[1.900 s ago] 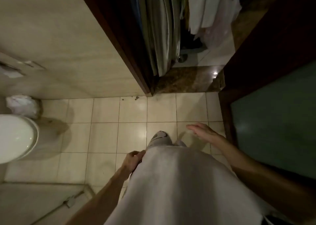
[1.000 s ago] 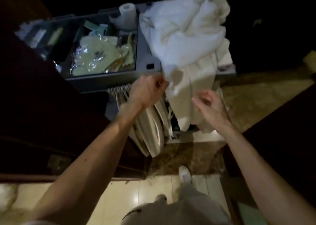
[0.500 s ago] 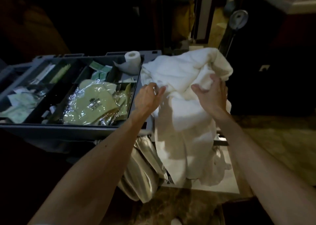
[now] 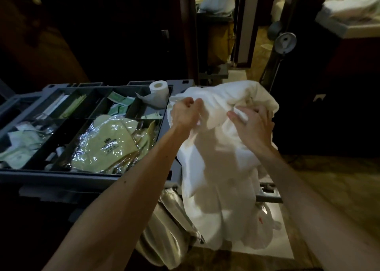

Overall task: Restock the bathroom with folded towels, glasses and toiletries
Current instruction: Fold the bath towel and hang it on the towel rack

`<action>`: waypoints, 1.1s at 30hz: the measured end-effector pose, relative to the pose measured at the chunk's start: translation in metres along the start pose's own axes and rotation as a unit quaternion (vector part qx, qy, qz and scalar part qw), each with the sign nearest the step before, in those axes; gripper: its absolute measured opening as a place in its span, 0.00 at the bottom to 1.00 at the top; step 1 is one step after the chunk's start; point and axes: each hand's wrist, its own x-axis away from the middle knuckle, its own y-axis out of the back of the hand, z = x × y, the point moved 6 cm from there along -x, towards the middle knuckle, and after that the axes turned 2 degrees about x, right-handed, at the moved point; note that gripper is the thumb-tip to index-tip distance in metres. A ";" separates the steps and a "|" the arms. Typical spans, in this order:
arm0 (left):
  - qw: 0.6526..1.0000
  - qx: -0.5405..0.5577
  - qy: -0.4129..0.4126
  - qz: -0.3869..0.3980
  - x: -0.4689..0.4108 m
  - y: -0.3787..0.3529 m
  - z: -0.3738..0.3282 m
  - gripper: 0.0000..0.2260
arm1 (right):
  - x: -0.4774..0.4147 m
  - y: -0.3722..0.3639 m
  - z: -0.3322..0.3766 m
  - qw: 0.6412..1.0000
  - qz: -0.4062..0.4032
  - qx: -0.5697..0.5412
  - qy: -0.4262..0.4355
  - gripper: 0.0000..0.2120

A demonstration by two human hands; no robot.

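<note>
A heap of white towels [image 4: 216, 167] hangs over the right end of a grey housekeeping cart [image 4: 86, 176]. My left hand [image 4: 186, 112] pinches the cloth near the top left of the heap. My right hand [image 4: 253, 124] grips a bunched fold at the top right. The cart's top tray holds wrapped yellow-green slippers [image 4: 109, 147], small green toiletry packets [image 4: 119, 104] and a toilet paper roll [image 4: 158, 89].
Folded grey linens [image 4: 168, 229] hang below the tray beside the towels. A dark door [image 4: 329, 85] and a lever-like metal fitting [image 4: 284, 41] stand to the right. Another cart [image 4: 216, 44] shows through the doorway behind. Brown marble floor [image 4: 339, 188] lies at right.
I have turned from the bathroom floor up to the cart. Both hands have risen onto the towel heap and closed on the cloth; the right hand went from lying flat to gripping a fold.
</note>
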 end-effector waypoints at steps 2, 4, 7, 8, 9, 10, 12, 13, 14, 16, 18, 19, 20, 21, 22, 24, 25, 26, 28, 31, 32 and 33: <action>0.997 0.059 -0.041 0.001 -0.003 0.005 -0.026 0.09 | -0.001 0.004 0.000 1.000 -0.006 -0.005 0.002 0.22; 0.993 0.075 -0.090 -0.003 -0.004 0.015 -0.057 0.09 | -0.005 0.004 0.002 1.000 0.003 -0.031 0.000 0.22; 0.982 0.054 -0.179 -0.011 0.000 0.033 -0.100 0.12 | -0.008 0.008 0.017 0.985 0.024 -0.169 -0.009 0.22; 0.976 0.040 -0.214 -0.014 0.004 0.040 -0.113 0.13 | -0.008 0.009 0.024 0.972 0.041 -0.227 -0.034 0.24; 0.968 0.024 -0.250 -0.019 0.008 0.047 -0.126 0.13 | -0.008 0.011 0.031 0.957 0.062 -0.273 -0.074 0.28; 0.960 0.009 -0.280 -0.026 0.015 0.055 -0.139 0.13 | -0.008 0.011 0.036 0.940 0.089 -0.307 -0.122 0.33; 0.942 -0.016 -0.332 -0.044 0.029 0.070 -0.164 0.12 | -0.007 0.011 0.044 0.893 0.174 -0.362 -0.201 0.42; 0.933 -0.022 -0.355 -0.056 0.038 0.078 -0.175 0.11 | -0.006 0.012 0.051 0.860 0.214 -0.406 -0.225 0.47; 0.925 -0.019 -0.374 -0.069 0.047 0.088 -0.186 0.11 | -0.006 0.013 0.058 0.815 0.245 -0.466 -0.243 0.52; 0.916 0.005 -0.393 -0.084 0.064 0.106 -0.202 0.10 | -0.005 0.020 0.080 0.690 0.269 -0.614 -0.274 0.55; 0.911 0.016 -0.404 -0.078 0.085 0.122 -0.211 0.09 | -0.005 0.031 0.106 0.608 0.253 -0.702 -0.270 0.45; 0.910 0.017 -0.410 -0.066 0.095 0.128 -0.213 0.09 | -0.007 0.038 0.118 0.598 0.229 -0.724 -0.256 0.36; 0.909 0.019 -0.414 -0.055 0.104 0.134 -0.213 0.09 | -0.011 0.046 0.128 0.608 0.209 -0.729 -0.234 0.26; 0.908 0.024 -0.414 -0.049 0.112 0.141 -0.212 0.09 | -0.015 0.053 0.138 0.624 0.199 -0.727 -0.205 0.20; 0.910 0.031 -0.411 -0.049 0.120 0.150 -0.210 0.10 | -0.019 0.060 0.148 0.642 0.191 -0.721 -0.177 0.19; 0.916 0.049 -0.395 -0.059 0.134 0.170 -0.206 0.10 | -0.020 0.081 0.169 0.680 0.189 -0.698 -0.124 0.20; 0.919 0.056 -0.386 -0.065 0.142 0.179 -0.205 0.10 | -0.018 0.095 0.180 0.705 0.187 -0.677 -0.097 0.22; 0.920 0.063 -0.381 -0.068 0.151 0.188 -0.205 0.09 | -0.014 0.109 0.193 0.730 0.182 -0.655 -0.068 0.27; 0.919 0.075 -0.380 -0.073 0.173 0.204 -0.208 0.09 | 0.003 0.137 0.218 0.759 0.181 -0.625 -0.016 0.41; 0.911 0.092 -0.393 -0.080 0.208 0.223 -0.216 0.10 | 0.035 0.173 0.249 0.783 0.186 -0.590 0.068 0.39; 0.908 0.099 -0.399 -0.083 0.219 0.229 -0.219 0.11 | 0.045 0.185 0.258 0.784 0.189 -0.585 0.090 0.36; 0.905 0.103 -0.404 -0.085 0.232 0.235 -0.220 0.11 | 0.056 0.199 0.267 0.785 0.186 -0.582 0.105 0.35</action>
